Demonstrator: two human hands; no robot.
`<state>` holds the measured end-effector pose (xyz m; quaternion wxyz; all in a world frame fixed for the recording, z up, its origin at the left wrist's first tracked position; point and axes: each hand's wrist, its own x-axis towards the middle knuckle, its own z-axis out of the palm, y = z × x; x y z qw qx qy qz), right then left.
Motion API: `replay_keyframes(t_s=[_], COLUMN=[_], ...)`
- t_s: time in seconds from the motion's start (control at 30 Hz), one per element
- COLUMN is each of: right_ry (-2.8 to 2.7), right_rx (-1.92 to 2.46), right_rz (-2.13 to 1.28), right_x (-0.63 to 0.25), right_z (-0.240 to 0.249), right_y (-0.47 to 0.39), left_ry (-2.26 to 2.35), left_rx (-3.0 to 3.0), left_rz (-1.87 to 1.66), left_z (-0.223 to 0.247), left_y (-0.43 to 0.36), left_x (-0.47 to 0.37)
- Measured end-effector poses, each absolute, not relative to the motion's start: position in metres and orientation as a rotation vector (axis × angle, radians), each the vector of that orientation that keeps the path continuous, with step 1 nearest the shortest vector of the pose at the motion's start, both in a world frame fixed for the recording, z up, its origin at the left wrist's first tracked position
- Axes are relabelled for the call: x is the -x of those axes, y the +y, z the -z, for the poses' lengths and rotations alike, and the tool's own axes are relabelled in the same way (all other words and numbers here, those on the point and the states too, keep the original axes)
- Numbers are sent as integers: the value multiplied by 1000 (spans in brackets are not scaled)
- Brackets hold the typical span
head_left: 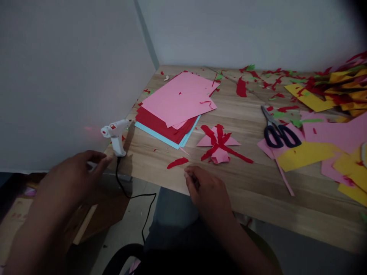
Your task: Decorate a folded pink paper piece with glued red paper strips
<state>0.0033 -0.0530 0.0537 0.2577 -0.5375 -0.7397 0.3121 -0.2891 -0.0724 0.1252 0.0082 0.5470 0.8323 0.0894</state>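
White glue gun (116, 138) stands near the edge of the counter (258, 191), beside the left hand (76, 170); a tug on its cord (143, 195) could topple it. Right hand (208, 187) rests near a red paper strip (177, 163). Each grip is curled; contents cannot be told.

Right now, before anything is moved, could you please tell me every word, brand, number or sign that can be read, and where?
None can be read.
White glue gun: no legible label.
Scissors: no legible marking.
Pale surface at lower left: faint reddish marks, too blurred to read.
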Motion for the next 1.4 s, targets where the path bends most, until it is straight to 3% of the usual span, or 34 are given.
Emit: replay_keyframes(t_s=[0.07,0.27,0.53,0.73,0.97,1.4], right_ry=[-2108,-2393,-1880,-1685,-1665,-1793], right_rx=[1596,1714,1507,1559,1789,1963], right_rz=[-762,-681,-958,-888,-816,-617], right_x=[3,23,-30,-65,-65,-59], right_z=[-55,-60,-75,-78,-63,-51], right_y=[-45,-16,-33,-10,40,43], left_ry=[2538,1892,1392,1445,1579,1624], left_rx=[-1611,-1957,-1917,-1662,-2003,-2220], left_rz=[-187,-651,-863,-910,-755,-715], left_z=[-125,-68,-72,-70,-47,-31], left_y=[-81,-51,-29,10,65,71], left_x=[259,188,160,117,112,117])
